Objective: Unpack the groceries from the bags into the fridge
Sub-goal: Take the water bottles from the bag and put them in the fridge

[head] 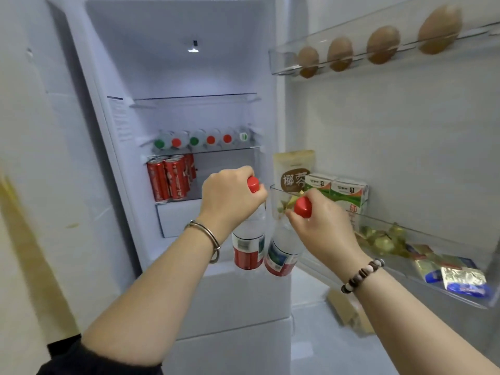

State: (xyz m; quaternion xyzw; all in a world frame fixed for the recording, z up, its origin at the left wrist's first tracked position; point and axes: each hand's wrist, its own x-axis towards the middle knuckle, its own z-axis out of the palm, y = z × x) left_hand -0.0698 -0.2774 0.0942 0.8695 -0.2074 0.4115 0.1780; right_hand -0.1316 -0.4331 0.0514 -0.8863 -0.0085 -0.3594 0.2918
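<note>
Our left bottle (249,247) and right bottle (281,253) hang before the open fridge (189,77), caps up, near upright, the right one leaning, sides touching. Our left hand (230,196) grips the left neck with curled fingers; our right hand (322,220) pinches the other's neck. Behind, bare shelf (221,185) shows right of the cans (170,180); the door bin (273,190) is just beside.

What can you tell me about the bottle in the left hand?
The bottle is clear, seemingly plastic, with a red cap and a red-and-white label round its lower half. It hangs roughly upright before the open fridge. The left hand grips its neck, just under the cap. Beside it is a second bottle held by the right hand; whether the two touch is unclear.
</note>
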